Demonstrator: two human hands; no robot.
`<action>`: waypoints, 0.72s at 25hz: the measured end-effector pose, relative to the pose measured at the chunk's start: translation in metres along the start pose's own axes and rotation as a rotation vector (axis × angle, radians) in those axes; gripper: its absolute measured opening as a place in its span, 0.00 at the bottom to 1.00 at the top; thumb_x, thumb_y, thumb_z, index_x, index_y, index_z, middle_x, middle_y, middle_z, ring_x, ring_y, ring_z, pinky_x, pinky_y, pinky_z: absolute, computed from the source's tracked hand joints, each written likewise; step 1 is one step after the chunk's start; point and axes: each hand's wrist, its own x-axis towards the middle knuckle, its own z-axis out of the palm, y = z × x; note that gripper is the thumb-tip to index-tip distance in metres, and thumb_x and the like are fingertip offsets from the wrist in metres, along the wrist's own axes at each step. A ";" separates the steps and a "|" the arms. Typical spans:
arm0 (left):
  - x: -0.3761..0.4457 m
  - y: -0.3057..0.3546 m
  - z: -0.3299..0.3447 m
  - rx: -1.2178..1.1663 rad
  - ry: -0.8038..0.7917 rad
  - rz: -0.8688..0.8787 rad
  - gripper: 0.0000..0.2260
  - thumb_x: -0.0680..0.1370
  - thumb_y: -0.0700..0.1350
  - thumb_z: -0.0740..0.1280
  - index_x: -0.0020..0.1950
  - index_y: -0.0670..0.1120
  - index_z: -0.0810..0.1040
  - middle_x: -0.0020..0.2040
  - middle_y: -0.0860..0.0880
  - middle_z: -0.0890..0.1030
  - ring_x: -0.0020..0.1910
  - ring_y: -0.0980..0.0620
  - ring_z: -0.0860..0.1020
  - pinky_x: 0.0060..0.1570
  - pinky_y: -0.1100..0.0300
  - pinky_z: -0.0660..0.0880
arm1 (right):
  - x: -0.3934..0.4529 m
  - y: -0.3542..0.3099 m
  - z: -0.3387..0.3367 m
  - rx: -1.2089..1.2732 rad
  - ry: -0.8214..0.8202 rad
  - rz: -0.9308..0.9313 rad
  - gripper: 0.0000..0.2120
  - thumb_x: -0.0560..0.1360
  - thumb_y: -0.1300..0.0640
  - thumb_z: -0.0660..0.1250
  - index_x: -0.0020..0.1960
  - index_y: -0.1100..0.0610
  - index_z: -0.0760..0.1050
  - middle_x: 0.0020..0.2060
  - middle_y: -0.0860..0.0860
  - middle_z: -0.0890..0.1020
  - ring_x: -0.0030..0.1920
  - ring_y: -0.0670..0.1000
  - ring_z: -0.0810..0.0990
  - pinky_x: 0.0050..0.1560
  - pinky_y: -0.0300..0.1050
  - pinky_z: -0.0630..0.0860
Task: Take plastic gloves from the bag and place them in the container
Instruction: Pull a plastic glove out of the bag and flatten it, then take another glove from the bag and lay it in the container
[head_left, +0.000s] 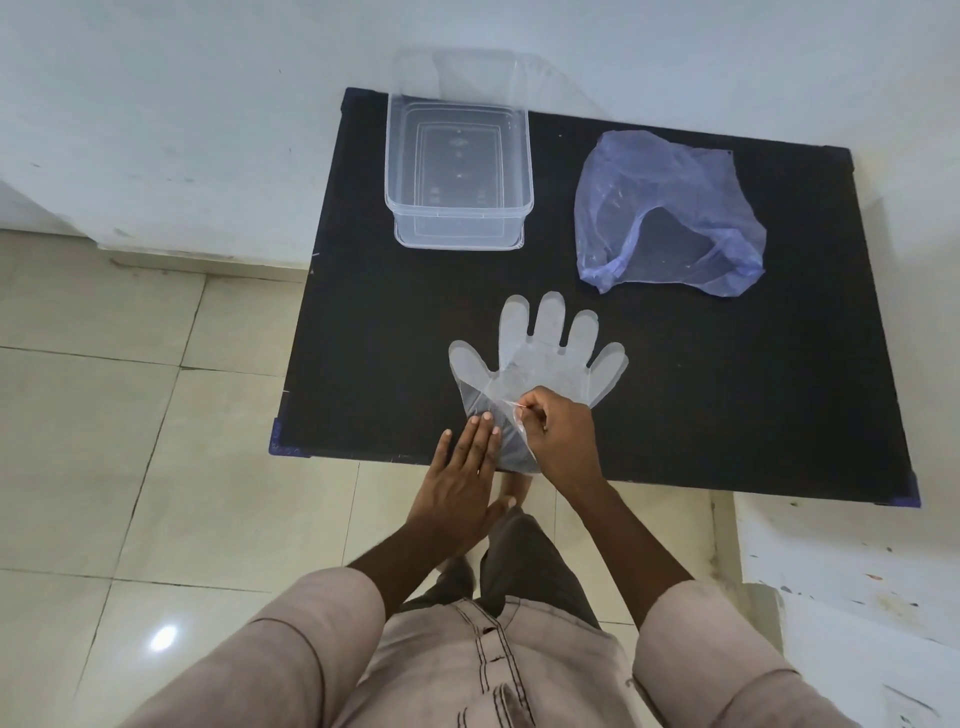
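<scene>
A clear plastic glove (540, 353) lies flat on the black table (727, 395), fingers pointing away from me. My right hand (561, 441) pinches the upper layer of the glove's cuff and lifts it. My left hand (462, 483) is flat with fingers straight, its fingertips pressing on the cuff's left side at the table's near edge. A clear rectangular container (460, 171) stands at the back of the table with nothing in it. A blue translucent plastic bag (670, 218) lies crumpled at the back right, its mouth facing me.
A white wall rises behind the table. Beige floor tiles (130, 415) spread to the left and below. A white paint-speckled surface (857, 571) sits at the lower right beside the table's corner.
</scene>
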 end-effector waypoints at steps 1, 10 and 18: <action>0.000 -0.001 -0.001 0.016 -0.011 0.005 0.36 0.78 0.67 0.46 0.76 0.44 0.45 0.78 0.44 0.50 0.77 0.43 0.47 0.73 0.44 0.44 | 0.002 -0.001 -0.005 -0.002 0.007 0.004 0.13 0.77 0.54 0.66 0.53 0.64 0.79 0.49 0.59 0.84 0.47 0.56 0.82 0.57 0.41 0.72; -0.001 0.000 -0.019 0.013 -0.077 0.055 0.37 0.80 0.63 0.50 0.78 0.42 0.38 0.80 0.42 0.39 0.78 0.43 0.37 0.74 0.43 0.40 | 0.045 -0.025 -0.095 -0.215 0.057 -0.150 0.05 0.77 0.60 0.65 0.47 0.59 0.80 0.42 0.57 0.85 0.40 0.53 0.81 0.44 0.47 0.77; 0.001 -0.003 -0.041 0.080 -0.170 0.100 0.37 0.80 0.63 0.49 0.78 0.40 0.43 0.80 0.41 0.46 0.79 0.42 0.44 0.75 0.42 0.48 | 0.078 -0.047 -0.166 -0.320 0.159 -0.149 0.07 0.76 0.60 0.63 0.43 0.57 0.79 0.37 0.52 0.83 0.36 0.50 0.79 0.38 0.41 0.70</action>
